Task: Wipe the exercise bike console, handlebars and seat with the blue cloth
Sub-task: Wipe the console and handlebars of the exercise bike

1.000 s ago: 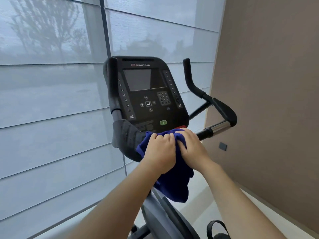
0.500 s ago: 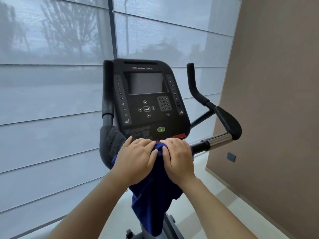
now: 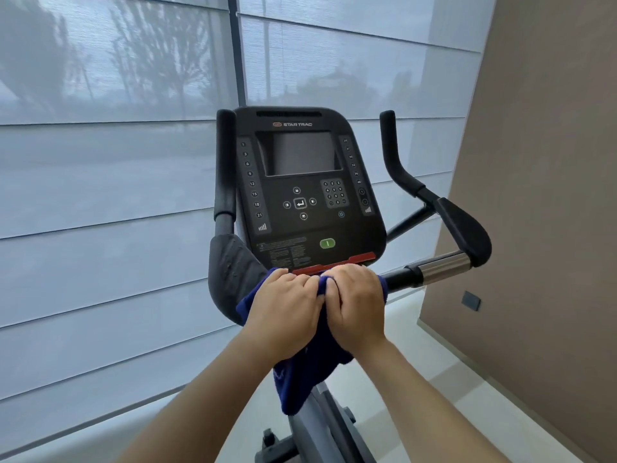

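Observation:
The black exercise bike console (image 3: 307,188) faces me with its dark screen and keypad. Just below its red lower edge, my left hand (image 3: 283,312) and my right hand (image 3: 355,304) sit side by side. Both press the blue cloth (image 3: 303,375) over the middle of the handlebars, and the cloth's loose end hangs down in front of the bike's grey post (image 3: 329,426). The left handlebar (image 3: 227,262) curves up beside the console. The right handlebar (image 3: 460,235) shows its chrome sleeve and black pad. The seat is out of view.
Window blinds (image 3: 100,228) cover the glass close behind and to the left of the bike. A brown wall (image 3: 541,195) with a small dark socket (image 3: 470,300) stands on the right. Pale floor (image 3: 417,355) runs between the bike and the wall.
Both hands stay bunched on the cloth at the handlebar centre. The view has shifted, with the console now centred and its red lower edge uncovered. The cloth hangs a little differently.

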A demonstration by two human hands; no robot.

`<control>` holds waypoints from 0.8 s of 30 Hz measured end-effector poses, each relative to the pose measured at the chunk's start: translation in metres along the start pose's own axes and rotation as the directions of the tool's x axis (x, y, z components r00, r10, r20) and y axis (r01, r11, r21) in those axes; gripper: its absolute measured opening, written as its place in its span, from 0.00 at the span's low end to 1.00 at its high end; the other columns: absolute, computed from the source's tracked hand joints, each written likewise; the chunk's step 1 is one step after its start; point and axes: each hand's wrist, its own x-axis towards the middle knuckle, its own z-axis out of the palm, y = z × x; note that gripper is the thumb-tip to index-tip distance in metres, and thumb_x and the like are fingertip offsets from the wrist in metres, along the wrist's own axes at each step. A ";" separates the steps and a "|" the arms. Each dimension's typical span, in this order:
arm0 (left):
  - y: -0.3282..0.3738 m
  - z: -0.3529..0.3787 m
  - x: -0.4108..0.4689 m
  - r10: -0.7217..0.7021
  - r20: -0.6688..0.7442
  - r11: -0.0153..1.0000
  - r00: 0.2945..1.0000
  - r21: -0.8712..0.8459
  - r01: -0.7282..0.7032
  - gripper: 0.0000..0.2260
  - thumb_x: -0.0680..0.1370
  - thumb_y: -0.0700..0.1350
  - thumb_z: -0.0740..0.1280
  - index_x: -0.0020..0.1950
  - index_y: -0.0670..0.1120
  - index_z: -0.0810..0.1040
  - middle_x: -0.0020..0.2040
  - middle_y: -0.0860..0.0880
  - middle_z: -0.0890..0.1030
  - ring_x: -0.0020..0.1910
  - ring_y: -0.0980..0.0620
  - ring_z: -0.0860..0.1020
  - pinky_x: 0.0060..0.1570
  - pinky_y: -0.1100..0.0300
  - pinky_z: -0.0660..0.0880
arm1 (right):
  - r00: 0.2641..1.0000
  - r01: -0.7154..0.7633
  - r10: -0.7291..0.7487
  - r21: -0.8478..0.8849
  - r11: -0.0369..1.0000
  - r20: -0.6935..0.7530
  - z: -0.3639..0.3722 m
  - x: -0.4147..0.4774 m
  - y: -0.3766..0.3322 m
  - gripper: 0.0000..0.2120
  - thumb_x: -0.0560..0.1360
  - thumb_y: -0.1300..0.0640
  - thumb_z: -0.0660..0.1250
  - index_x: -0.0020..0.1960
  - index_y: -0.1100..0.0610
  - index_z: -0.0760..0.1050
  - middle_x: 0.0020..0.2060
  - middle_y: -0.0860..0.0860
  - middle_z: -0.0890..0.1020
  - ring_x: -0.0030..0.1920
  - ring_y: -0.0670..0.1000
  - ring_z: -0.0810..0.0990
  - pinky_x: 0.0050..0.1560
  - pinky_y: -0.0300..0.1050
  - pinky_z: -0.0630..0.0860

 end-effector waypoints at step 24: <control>0.015 0.007 -0.007 -0.135 -0.079 0.988 0.988 -0.088 0.128 0.16 0.78 0.57 0.55 0.61 0.53 0.73 0.55 0.55 0.80 0.52 0.52 0.74 0.58 0.57 0.61 | 0.999 -0.029 0.030 0.057 0.998 -0.014 -0.002 -0.008 0.013 0.15 0.79 0.55 0.53 0.52 0.57 0.76 0.50 0.53 0.80 0.52 0.54 0.77 0.60 0.55 0.72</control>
